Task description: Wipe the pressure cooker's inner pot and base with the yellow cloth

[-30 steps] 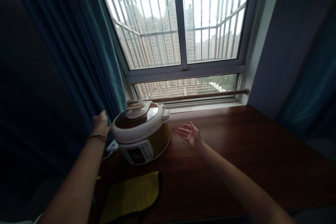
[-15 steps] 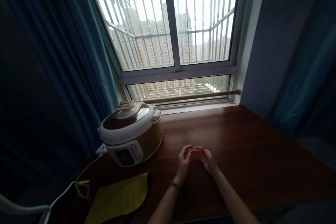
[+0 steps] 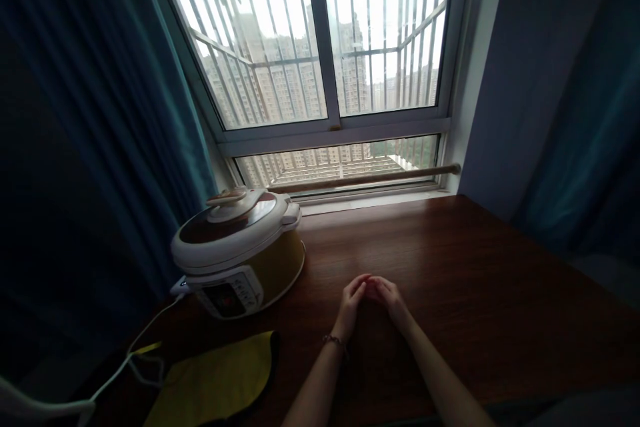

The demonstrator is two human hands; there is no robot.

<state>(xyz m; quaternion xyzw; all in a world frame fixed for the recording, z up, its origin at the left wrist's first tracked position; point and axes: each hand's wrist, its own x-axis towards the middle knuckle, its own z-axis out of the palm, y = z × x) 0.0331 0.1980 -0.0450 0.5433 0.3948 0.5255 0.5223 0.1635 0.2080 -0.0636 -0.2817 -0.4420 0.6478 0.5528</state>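
In the head view, my left hand (image 3: 354, 292) and my right hand (image 3: 390, 297) meet above the brown wooden table (image 3: 450, 267). The fingers of both are curled in and touch at the tips, the two hands forming a closed cup. Whatever lies inside that hollow, if anything, is hidden. A thin bracelet (image 3: 333, 340) circles my left wrist. To the left of my hands stands a white and gold electric cooker (image 3: 273, 267) with its lid on. Nearer to me, a yellow cloth-like piece with a dark edge (image 3: 215, 373) lies flat.
A white cable (image 3: 150, 327) runs along the left side from a white plug (image 3: 181, 285) beside the cooker. Behind the table is a barred window (image 3: 330, 127) with a wooden rail (image 3: 360, 181) across its lower part. Blue curtains (image 3: 165, 147) hang at the left.
My hands have come closer together, and the gap between their fingers has closed. The view has shifted slightly, so the cooker and cloth sit a little further left.
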